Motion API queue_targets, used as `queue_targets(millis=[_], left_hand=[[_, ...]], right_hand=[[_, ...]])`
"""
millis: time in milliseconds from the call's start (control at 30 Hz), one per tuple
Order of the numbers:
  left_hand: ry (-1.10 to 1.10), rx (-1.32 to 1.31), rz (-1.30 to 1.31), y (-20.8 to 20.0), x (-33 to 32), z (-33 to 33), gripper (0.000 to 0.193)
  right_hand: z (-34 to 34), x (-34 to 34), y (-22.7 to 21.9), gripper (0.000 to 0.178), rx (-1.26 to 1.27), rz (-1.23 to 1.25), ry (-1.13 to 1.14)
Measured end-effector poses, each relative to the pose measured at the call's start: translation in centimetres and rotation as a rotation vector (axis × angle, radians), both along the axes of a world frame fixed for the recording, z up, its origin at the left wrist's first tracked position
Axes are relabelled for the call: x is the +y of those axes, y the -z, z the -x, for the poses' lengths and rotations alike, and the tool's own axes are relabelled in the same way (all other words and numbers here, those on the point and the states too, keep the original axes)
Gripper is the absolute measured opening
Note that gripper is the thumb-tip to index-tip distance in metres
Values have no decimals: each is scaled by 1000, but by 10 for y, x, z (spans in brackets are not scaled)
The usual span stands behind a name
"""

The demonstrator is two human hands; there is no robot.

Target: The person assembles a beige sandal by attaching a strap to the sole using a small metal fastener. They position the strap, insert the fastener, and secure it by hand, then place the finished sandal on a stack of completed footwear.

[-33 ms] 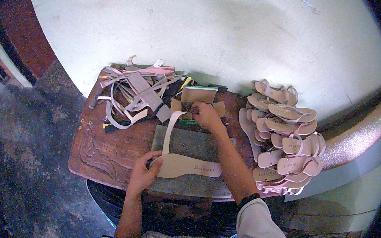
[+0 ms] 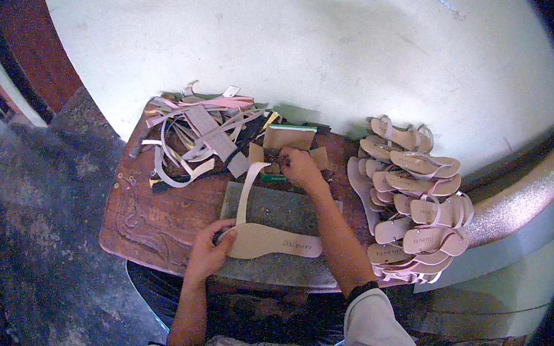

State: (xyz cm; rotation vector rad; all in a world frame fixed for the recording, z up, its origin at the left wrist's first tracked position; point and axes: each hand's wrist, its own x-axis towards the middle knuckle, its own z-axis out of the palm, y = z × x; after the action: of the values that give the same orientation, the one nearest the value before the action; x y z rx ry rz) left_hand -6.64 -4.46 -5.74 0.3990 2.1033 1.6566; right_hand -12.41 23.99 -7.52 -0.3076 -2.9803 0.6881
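Currently, left fingers [image 2: 221, 225] grip a flat beige sole [image 2: 264, 240] above the carved brown wooden table [image 2: 192, 199]; I can't tell whether right fingers [image 2: 287, 156] hold anything, pale wall [image 2: 242, 35] beyond.

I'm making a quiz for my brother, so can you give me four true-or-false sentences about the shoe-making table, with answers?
1. The left hand is holding a pale shoe sole. True.
2. The right hand is on the sandal pile. False: it is at an open cardboard box.
3. A heap of straps lies on the wooden table. True.
4. The sandals are piled left of the sole. False: they are on its right.
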Motion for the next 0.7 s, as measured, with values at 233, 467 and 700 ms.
queue_targets(millis=[233, 467, 700], left_hand=[[17, -19, -33, 6, 0, 1, 24], [4, 36, -79, 5, 5, 4, 24], [32, 51, -70, 6, 6, 7, 23]], right_hand=[[-7, 11, 2, 15, 127, 79, 4], [-15, 19, -2, 14, 225, 169, -49], [-15, 12, -12, 20, 139, -1, -50]])
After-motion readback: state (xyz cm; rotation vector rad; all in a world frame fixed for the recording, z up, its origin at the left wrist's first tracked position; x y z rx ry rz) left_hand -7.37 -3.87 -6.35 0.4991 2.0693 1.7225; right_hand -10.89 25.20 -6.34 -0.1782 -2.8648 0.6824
